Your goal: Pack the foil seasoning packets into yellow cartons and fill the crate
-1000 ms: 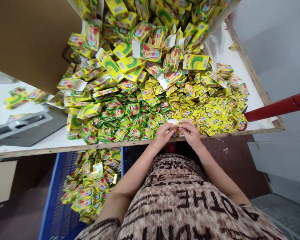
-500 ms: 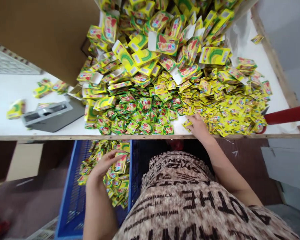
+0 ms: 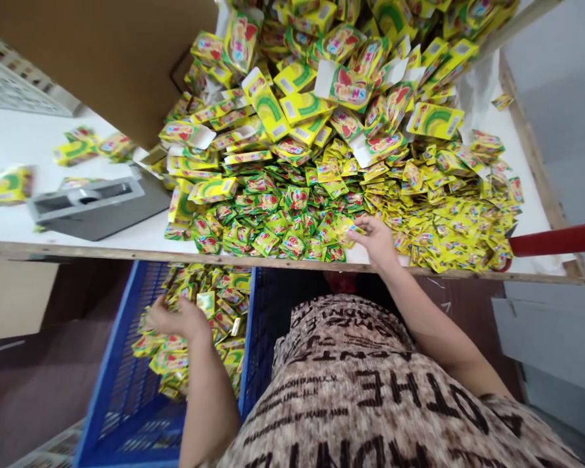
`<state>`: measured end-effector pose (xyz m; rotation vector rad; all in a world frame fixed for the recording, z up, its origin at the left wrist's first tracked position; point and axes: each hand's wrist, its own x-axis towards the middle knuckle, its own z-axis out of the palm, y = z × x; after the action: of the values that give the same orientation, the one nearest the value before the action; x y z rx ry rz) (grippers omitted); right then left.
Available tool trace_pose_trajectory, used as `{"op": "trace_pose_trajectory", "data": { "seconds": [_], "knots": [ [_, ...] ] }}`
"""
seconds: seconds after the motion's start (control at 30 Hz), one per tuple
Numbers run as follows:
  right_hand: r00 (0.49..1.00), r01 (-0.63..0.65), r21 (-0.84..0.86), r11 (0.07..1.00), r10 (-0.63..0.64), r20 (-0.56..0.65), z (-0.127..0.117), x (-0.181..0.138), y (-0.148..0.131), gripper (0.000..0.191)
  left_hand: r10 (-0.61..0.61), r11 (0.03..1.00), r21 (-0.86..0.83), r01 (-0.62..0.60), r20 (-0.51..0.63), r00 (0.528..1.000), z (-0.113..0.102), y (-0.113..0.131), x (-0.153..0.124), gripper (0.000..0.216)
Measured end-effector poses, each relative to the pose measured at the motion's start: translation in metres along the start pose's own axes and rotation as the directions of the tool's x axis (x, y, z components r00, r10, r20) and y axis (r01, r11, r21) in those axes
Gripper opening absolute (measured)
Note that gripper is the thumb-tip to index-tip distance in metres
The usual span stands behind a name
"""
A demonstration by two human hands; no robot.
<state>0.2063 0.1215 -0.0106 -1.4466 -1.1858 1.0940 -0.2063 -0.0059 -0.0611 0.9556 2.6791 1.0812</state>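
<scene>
My right hand (image 3: 377, 239) rests on the white table (image 3: 141, 242) near its front edge, fingers pinched on a small yellow sachet (image 3: 347, 229) at the seam between the green-red sachet heap (image 3: 268, 224) and the yellow sachet heap (image 3: 448, 214). My left hand (image 3: 174, 318) is lower, over the blue crate (image 3: 119, 383) under the table. Its fingers are spread above the packed sachets (image 3: 214, 312) lying in the crate, and nothing shows in its grip.
Yellow-green cartons (image 3: 341, 84) are piled high at the back of the table. A brown cardboard box (image 3: 107, 58) stands back left, with a grey tape dispenser (image 3: 92, 205) in front of it. A red tube (image 3: 558, 239) juts in from the right.
Both hands were together at the table edge. My left hand then dropped to the crate with a packet and now hangs open there; my right hand picked a yellow sachet from the heap.
</scene>
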Motion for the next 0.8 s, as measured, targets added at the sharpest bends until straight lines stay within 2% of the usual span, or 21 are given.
{"op": "trace_pose_trajectory", "data": {
  "seconds": [0.03, 0.07, 0.13, 0.17, 0.2, 0.27, 0.33, 0.37, 0.43, 0.5, 0.57, 0.63, 0.7, 0.73, 0.8],
  "knots": [
    [0.998, -0.063, 0.095, 0.993, 0.064, -0.012, 0.016, 0.001, 0.003, 0.037, -0.008, 0.998, -0.064, 0.001, -0.099, 0.995, 0.007, 0.019, -0.005, 0.015],
    [0.991, -0.128, 0.150, 0.980, 0.133, -0.023, 0.030, 0.001, 0.007, 0.040, 0.012, 0.985, -0.168, -0.031, -0.114, 0.993, 0.015, 0.042, -0.013, 0.016],
    [0.971, -0.218, 0.154, 0.964, 0.229, -0.062, 0.052, -0.001, 0.016, 0.042, 0.119, 0.898, -0.436, -0.064, 0.100, 0.988, 0.030, 0.090, -0.038, 0.019],
    [0.966, -0.233, 0.116, 0.966, 0.243, -0.084, 0.058, -0.002, 0.021, 0.041, 0.181, 0.844, -0.535, -0.033, 0.225, 0.957, 0.039, 0.113, -0.053, 0.021],
    [0.967, -0.228, 0.061, 0.972, 0.233, -0.103, 0.060, -0.003, 0.025, 0.039, 0.253, 0.800, -0.601, 0.010, 0.353, 0.901, 0.049, 0.134, -0.067, 0.021],
    [0.976, -0.185, -0.076, 0.980, 0.175, -0.126, 0.059, -0.003, 0.031, 0.032, 0.373, 0.761, -0.644, 0.083, 0.538, 0.756, 0.071, 0.167, -0.091, 0.021],
    [0.983, -0.155, -0.212, 0.965, 0.130, -0.129, 0.053, -0.002, 0.033, 0.027, 0.424, 0.794, -0.602, 0.086, 0.649, 0.631, 0.093, 0.186, -0.107, 0.024],
    [0.984, -0.154, -0.257, 0.954, 0.124, -0.128, 0.050, -0.001, 0.033, 0.026, 0.421, 0.821, -0.567, 0.069, 0.681, 0.599, 0.103, 0.192, -0.111, 0.027],
    [0.982, -0.169, -0.254, 0.952, 0.143, -0.121, 0.045, 0.000, 0.029, 0.027, 0.374, 0.863, -0.501, 0.063, 0.718, 0.586, 0.116, 0.200, -0.115, 0.031],
    [0.981, -0.175, -0.123, 0.977, 0.163, -0.104, 0.043, -0.001, 0.026, 0.031, 0.314, 0.873, -0.473, 0.121, 0.734, 0.602, 0.121, 0.204, -0.117, 0.031],
    [0.981, -0.174, 0.049, 0.984, 0.177, -0.080, 0.041, -0.005, 0.024, 0.042, 0.297, 0.849, -0.498, 0.178, 0.727, 0.619, 0.120, 0.205, -0.121, 0.033],
    [0.978, -0.197, 0.161, 0.967, 0.205, -0.035, 0.037, -0.010, 0.024, 0.046, 0.325, 0.809, -0.558, 0.183, 0.686, 0.651, 0.116, 0.205, -0.130, 0.034],
    [0.976, -0.212, 0.184, 0.960, 0.217, -0.007, 0.028, -0.015, 0.023, 0.041, 0.369, 0.774, -0.613, 0.157, 0.639, 0.675, 0.115, 0.206, -0.140, 0.034],
    [0.980, -0.193, 0.163, 0.968, 0.198, -0.016, 0.021, -0.017, 0.023, 0.040, 0.398, 0.764, -0.631, 0.137, 0.627, 0.669, 0.115, 0.209, -0.144, 0.033],
    [0.989, -0.103, 0.065, 0.993, 0.109, -0.097, 0.002, -0.018, 0.023, 0.041, 0.482, 0.753, -0.655, 0.064, 0.615, 0.623, 0.118, 0.224, -0.147, 0.030]
  ]
}}
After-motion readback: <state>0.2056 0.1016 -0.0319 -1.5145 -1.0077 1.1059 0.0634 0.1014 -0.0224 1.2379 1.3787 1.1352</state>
